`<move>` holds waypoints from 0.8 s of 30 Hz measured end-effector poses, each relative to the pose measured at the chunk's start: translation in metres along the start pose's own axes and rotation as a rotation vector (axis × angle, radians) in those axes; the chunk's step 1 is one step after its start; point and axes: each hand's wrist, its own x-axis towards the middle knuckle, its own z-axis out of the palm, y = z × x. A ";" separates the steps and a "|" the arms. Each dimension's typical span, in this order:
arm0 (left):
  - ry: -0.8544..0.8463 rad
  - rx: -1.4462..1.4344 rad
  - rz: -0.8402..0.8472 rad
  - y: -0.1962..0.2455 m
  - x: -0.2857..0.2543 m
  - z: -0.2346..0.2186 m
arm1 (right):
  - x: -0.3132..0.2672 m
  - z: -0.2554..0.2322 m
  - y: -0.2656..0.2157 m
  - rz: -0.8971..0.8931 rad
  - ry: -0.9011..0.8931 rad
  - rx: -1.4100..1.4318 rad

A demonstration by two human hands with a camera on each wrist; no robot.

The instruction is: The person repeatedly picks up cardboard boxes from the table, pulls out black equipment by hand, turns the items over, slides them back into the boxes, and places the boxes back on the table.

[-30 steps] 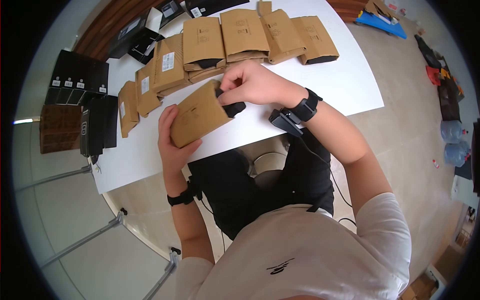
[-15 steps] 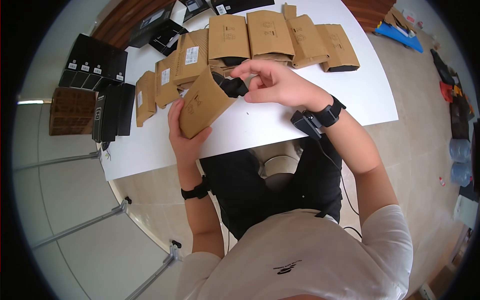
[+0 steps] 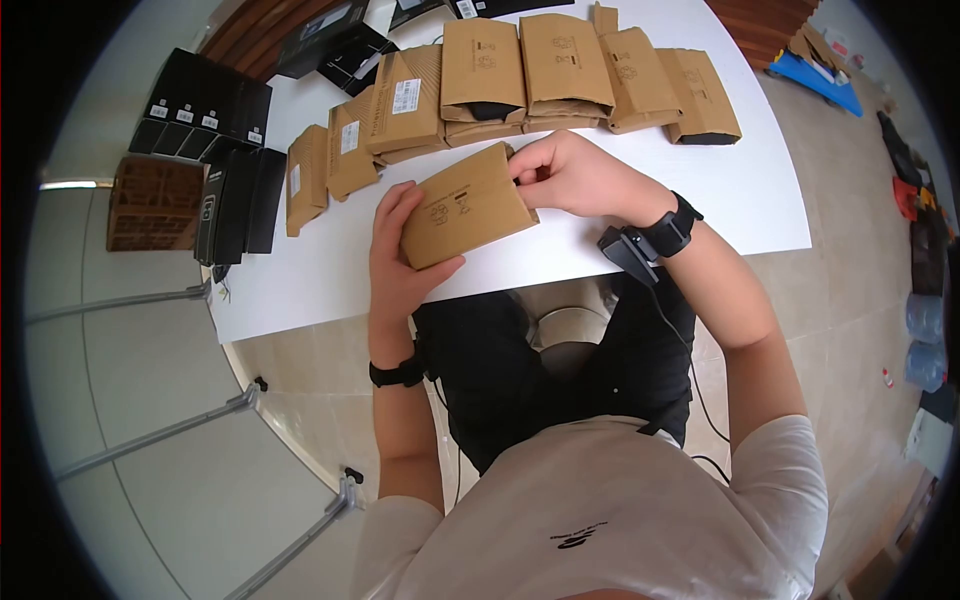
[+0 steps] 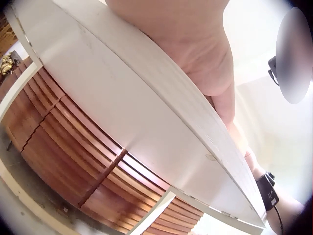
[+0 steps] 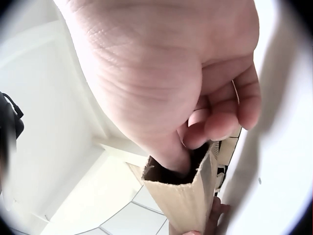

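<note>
Reaching into the open end of a brown cardboard sleeve (image 3: 462,212), a person's right hand (image 3: 590,180) worked, its hold hidden, while the left hand (image 3: 398,262) gripped the sleeve near the white tabletop's (image 3: 310,282) front edge, work calling for steadiness. Brown packets (image 3: 568,62) lined the far side; pale flooring (image 3: 765,170) lay beyond.

You seem to be in a packing area, perhaps a stockroom or office — your white table (image 3: 725,215) carries rows of cardboard packages (image 3: 483,65), labelled black boxes (image 3: 205,95) stand beside you, and large water bottles (image 3: 925,367) sit on the floor (image 3: 835,290).
</note>
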 end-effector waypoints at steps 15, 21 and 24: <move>0.603 -0.076 -0.456 0.017 0.005 -0.070 | -0.007 -0.014 -0.012 -0.090 -0.051 0.259; 0.594 0.802 -0.387 -0.002 0.063 -0.082 | -0.008 -0.016 -0.010 -0.137 -0.116 0.319; 0.441 0.945 -0.451 0.006 0.078 -0.068 | -0.009 -0.016 -0.014 -0.113 -0.118 0.326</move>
